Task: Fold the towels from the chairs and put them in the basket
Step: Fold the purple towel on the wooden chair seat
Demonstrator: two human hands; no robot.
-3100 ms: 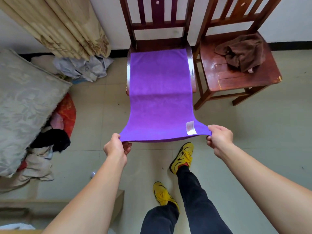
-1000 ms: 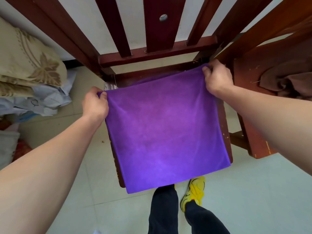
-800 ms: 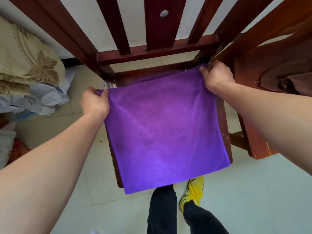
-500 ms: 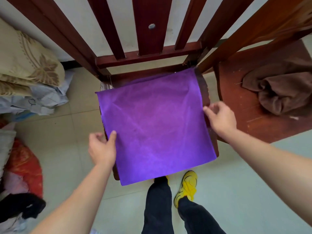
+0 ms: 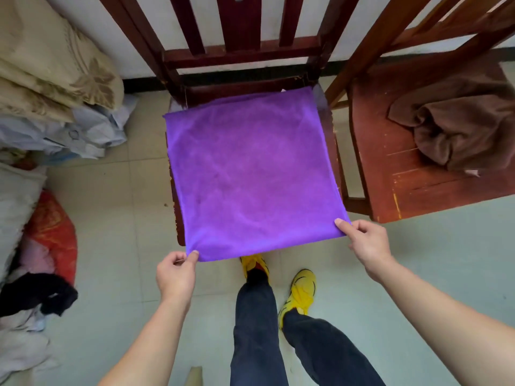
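Two wooden chairs stood by a white wall [image 5: 209, 20] on a pale tiled floor [image 5: 117, 218], with a beige curtain [image 5: 50, 57] and heaped clothes [image 5: 92, 129] at the left. The fleecy purple towel [image 5: 250, 174] lay folded square on the left chair [image 5: 239, 54]. Half a second before, both hands had hovered loose at its sides. Now the left hand [image 5: 175, 274] and right hand [image 5: 367, 240] each pinched a near corner. A brown towel [image 5: 459, 129] lay crumpled on the right chair [image 5: 390, 162].

Behind: the chair backrest [image 5: 239, 51] rises close behind the purple towel's [image 5: 250, 174] far edge.
Right: the second chair [image 5: 390, 168] stands just beside, with a narrow gap between the seats; a brown towel [image 5: 459, 129] is heaped on it.
Left: open floor [image 5: 117, 204], then piled bedding [image 5: 55, 79] by the wall.
Front: the person's legs [image 5: 256, 316] stand below the near edge.
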